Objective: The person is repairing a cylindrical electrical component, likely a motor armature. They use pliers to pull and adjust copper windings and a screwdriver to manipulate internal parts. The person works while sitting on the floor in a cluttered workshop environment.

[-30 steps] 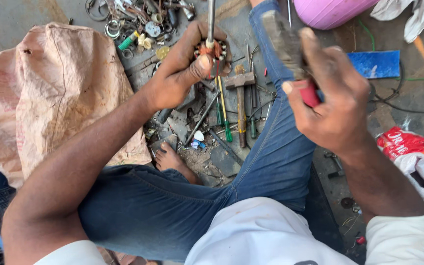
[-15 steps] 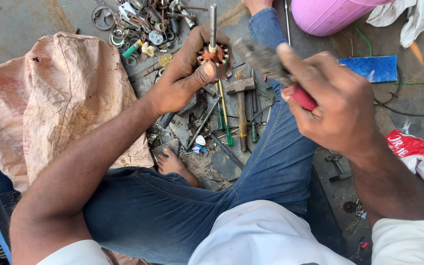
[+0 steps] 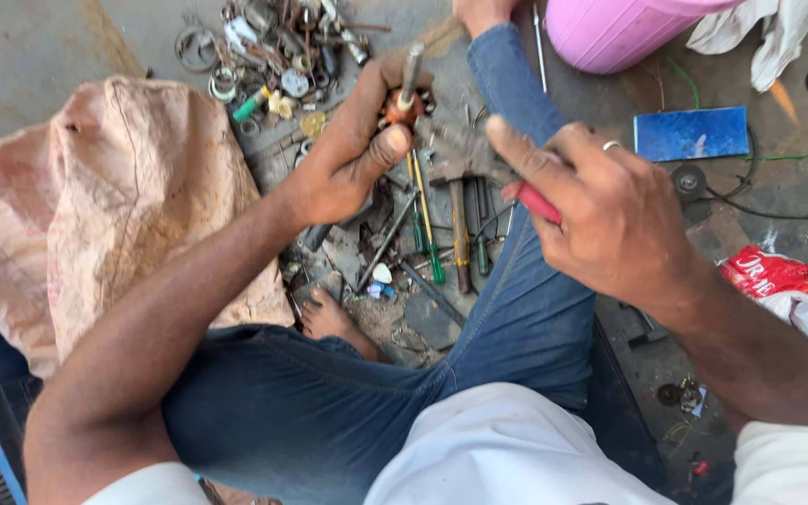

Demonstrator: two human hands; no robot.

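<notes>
My left hand [image 3: 348, 164] is wrapped around a coppery motor part [image 3: 402, 105], its shaft pointing up and away. Just to its right, my right hand [image 3: 610, 220] grips red-handled pliers [image 3: 479, 159], nose pointing left, touching that part.

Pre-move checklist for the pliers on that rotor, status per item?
1. Left hand grips the copper-wound rotor: ok.
2. Rotor shaft visible, points up and away: ok.
3. Right hand holds the red-handled pliers: ok.
4. Plier tips at the rotor: ok; seated on a part: cannot tell, blurred.
5. Left thumb close to the plier head: not ok.
6. Spare screwdrivers on the ground below: ok.
</notes>
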